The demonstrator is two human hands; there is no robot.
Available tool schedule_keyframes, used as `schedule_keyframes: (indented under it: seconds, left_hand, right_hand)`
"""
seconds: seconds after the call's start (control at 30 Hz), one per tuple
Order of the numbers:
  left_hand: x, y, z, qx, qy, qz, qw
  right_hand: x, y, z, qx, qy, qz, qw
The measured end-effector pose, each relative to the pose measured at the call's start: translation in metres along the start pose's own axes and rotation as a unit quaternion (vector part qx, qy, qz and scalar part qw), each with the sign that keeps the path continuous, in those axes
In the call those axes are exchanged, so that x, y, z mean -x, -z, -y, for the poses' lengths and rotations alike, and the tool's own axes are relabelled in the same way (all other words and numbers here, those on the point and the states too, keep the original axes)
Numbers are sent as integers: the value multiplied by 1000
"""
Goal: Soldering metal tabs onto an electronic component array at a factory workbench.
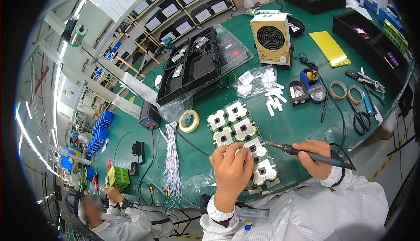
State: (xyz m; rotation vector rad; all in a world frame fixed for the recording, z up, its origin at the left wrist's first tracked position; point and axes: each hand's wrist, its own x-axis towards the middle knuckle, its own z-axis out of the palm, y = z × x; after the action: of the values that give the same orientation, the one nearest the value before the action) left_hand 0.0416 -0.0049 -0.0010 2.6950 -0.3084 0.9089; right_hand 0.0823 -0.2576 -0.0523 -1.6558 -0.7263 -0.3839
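A block [246, 128] with a green edge and white pads is laid on the green table [302, 127], directly in front of the person. The soldering iron [317, 157] is gripped by the right hand [311, 160], whose fingers are closed around its dark handle. Its tip is pointed leftward and is held at the right edge of the block; whether contact is made cannot be told. The left hand [232, 168] is held over the near part of the block, with its fingers bent and brought close to the thumb; whether anything is pinched between them cannot be told.

To the left of the block, a bundle of white wires [172, 166] is spread on the table, and a tape roll [189, 130] is placed near its upper end. Beyond the block, white strips [274, 102] are scattered beside a clear bag [256, 82]. A fan unit [270, 37] is stood farther back, and an open black case [192, 66] is set to its left. On the right, a blue stand [311, 81], pliers [366, 79] and scissors [358, 112] are seen. At the lower left, a green pack [119, 176] is touched by a co-worker's hand [113, 194].
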Motion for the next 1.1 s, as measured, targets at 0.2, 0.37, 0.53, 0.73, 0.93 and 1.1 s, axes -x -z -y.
schedule_keyframes:
  seconds: [0.2,0.37,0.53,0.73,0.93,1.1]
  left_hand:
    - [0,-4,0,4,0,10,1000]
    - [-1,-6,-2,4,-8,6,1000]
    - [-2,-8,-2,4,-10,16,1000]
    - [-4,0,0,5,-25,43,999]
    - [-10,52,19,-85,-21,-5,996]
    - [-22,63,32,-87,-48,25,995]
  right_hand:
    - [1,2,0,9,0,4,1000]
    - [0,2,0,7,0,9,1000]
    - [0,0,0,1,-5,6,1000]
    - [-1,3,1,3,1,12,1000]
    - [-2,1,0,6,22,15,1000]
    - [-5,8,4,47,55,65,995]
